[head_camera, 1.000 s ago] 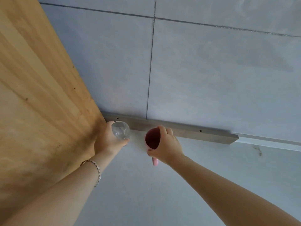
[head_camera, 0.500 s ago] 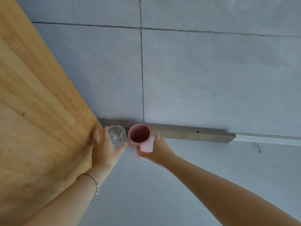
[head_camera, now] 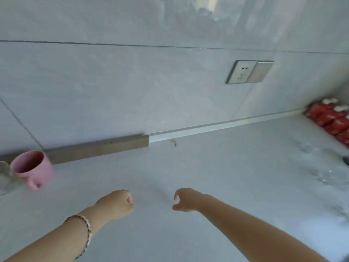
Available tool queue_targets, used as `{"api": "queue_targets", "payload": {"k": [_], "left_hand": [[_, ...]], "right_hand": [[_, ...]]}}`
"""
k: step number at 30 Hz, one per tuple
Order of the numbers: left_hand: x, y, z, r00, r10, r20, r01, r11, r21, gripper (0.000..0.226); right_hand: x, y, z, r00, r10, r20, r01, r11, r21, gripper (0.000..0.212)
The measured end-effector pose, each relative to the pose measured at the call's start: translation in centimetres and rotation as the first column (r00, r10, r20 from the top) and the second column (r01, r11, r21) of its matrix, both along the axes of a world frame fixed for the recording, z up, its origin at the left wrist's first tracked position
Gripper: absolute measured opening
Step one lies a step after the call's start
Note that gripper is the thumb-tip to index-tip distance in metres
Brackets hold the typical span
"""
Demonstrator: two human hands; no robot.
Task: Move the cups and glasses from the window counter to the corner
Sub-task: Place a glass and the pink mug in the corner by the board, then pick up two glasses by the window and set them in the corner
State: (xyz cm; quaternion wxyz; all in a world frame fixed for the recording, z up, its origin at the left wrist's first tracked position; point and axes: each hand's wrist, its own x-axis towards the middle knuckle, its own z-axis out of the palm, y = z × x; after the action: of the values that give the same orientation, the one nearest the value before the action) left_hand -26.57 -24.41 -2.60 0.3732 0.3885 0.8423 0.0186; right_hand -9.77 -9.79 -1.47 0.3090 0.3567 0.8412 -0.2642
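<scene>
**Two down in the corner, both hands free**

The tiled wall (head_camera: 113, 82) fills most of what I can see, and the pale surface (head_camera: 207, 186) runs along under it. A grey strip (head_camera: 98, 149) sits where the two meet, at the left end. Far right, red packets (head_camera: 328, 120) are stacked against the wall. They carry white marks, but these are too blurred to read. The socket (head_camera: 242, 72) on the wall shows no lettering I can make out either.

The pink cup (head_camera: 32, 170) stands upright at the far left, close to the strip, its handle turned towards the person. The glass (head_camera: 3, 176) is right beside it, half cut off by the edge. I cannot tell whether they touch. Pushed back against the wall like that, they look set down for good, out of the way. On the right of the surface there is a blur of what may be more clear glassware (head_camera: 324, 174), likely the next to go.

The left hand (head_camera: 115, 204) hangs over the surface, fingers loosely curled round nothing, with a bracelet (head_camera: 87, 227) on its wrist. The right hand (head_camera: 186, 200) is likewise empty, thumb and fingers slack and apart. Both are well clear of the cup.
</scene>
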Motion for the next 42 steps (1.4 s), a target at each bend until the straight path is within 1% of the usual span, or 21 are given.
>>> {"api": "queue_targets", "payload": {"k": [6,10,12,14,16,18,20,21,23,24,26,27,28,30,32,34,35,37,38,40,42], "left_hand": [[11.7,13.6,0.2,0.989,-0.149,-0.012,0.15,0.987,0.05,0.015],[20.4,21.7,0.0,0.988,-0.151,-0.041,0.155,0.984,0.088,0.015],[24.3,25.2,-0.3,0.988,-0.146,-0.053,0.15,0.984,0.095,0.014],[27.7,28.3,-0.6,0.984,-0.174,-0.042,0.177,0.98,0.086,0.015],[30.7,30.8,-0.6,0.976,-0.214,-0.042,0.217,0.974,0.065,0.017],[33.2,33.0,-0.4,0.967,-0.251,-0.046,0.253,0.966,0.05,0.015],[35.1,35.1,-0.4,0.959,-0.282,-0.037,0.284,0.958,0.049,0.011],[35.9,36.0,-0.3,0.955,-0.296,-0.03,0.297,0.954,0.048,0.011],[37.3,37.7,-0.5,0.947,-0.32,-0.018,0.321,0.946,0.048,0.016],[38.0,38.5,-0.6,0.943,-0.334,-0.021,0.334,0.941,0.048,0.018],[39.7,40.1,-0.5,0.934,-0.357,-0.033,0.358,0.932,0.052,0.011],[40.6,41.1,-0.3,0.927,-0.372,-0.046,0.374,0.926,0.049,0.007],[41.8,42.3,-0.2,0.911,-0.406,-0.07,0.409,0.911,0.045,0.01],[43.9,45.1,0.5,0.851,-0.502,-0.152,0.514,0.856,0.055,0.031],[46.7,48.6,1.3,0.793,-0.568,-0.219,0.601,0.787,0.136,0.053],[49.5,52.0,2.1,0.756,-0.618,-0.217,0.655,0.716,0.242,0.077],[50.7,53.4,2.2,0.734,-0.649,-0.201,0.678,0.684,0.269,0.089],[52.4,55.5,1.8,0.691,-0.702,-0.172,0.72,0.647,0.252,0.102],[52.9,56.0,1.3,0.675,-0.72,-0.163,0.736,0.639,0.224,0.104],[53.5,56.6,0.5,0.674,-0.722,-0.156,0.737,0.643,0.209,0.094],[53.8,56.5,0.1,0.737,-0.654,-0.171,0.673,0.683,0.284,0.084]], "right_hand": [[15.4,10.2,1.6,0.98,-0.199,-0.03,0.2,0.979,0.043,0.045],[25.6,17.7,2.0,0.954,-0.292,-0.067,0.297,0.951,0.081,0.041],[30.6,21.6,2.3,0.934,-0.34,-0.109,0.354,0.923,0.153,0.038],[35.7,25.0,2.9,0.906,-0.387,-0.172,0.421,0.866,0.271,0.038],[40.6,27.8,3.6,0.877,-0.425,-0.224,0.48,0.783,0.396,0.041],[45.3,29.7,3.7,0.863,-0.459,-0.214,0.5,0.707,0.501,0.048],[49.2,30.7,3.1,0.834,-0.529,-0.157,0.518,0.65,0.556,0.063],[50.6,30.9,2.6,0.8,-0.586,-0.131,0.552,0.634,0.542,0.071],[52.4,31.2,1.7,0.696,-0.708,-0.121,0.678,0.593,0.434,0.085],[52.9,31.3,1.3,0.644,-0.754,-0.13,0.738,0.568,0.365,0.087],[53.2,31.5,0.6,0.599,-0.782,-0.171,0.789,0.541,0.291,0.087],[53.2,31.6,0.3,0.598,-0.779,-0.187,0.793,0.541,0.282,0.087],[53.3,31.7,0.1,0.603,-0.773,-0.195,0.79,0.544,0.283,0.088],[53.3,31.8,-0.2,0.621,-0.756,-0.207,0.777,0.56,0.287,0.087],[54.0,32.1,-0.3,0.619,-0.752,-0.227,0.782,0.564,0.265,0.085],[54.8,32.3,-0.3,0.624,-0.74,-0.252,0.781,0.577,0.239,0.086],[55.2,32.3,-0.2,0.627,-0.733,-0.264,0.779,0.585,0.225,0.086],[55.8,32.3,-0.2,0.633,-0.721,-0.282,0.774,0.601,0.2,0.087],[56.1,32.3,-0.1,0.644,-0.709,-0.289,0.764,0.614,0.196,0.088],[56.4,32.3,0.0,0.664,-0.681,-0.309,0.745,0.639,0.193,0.091],[56.4,32.3,0.4,0.678,-0.654,-0.335,0.728,0.662,0.181,0.092]]}}
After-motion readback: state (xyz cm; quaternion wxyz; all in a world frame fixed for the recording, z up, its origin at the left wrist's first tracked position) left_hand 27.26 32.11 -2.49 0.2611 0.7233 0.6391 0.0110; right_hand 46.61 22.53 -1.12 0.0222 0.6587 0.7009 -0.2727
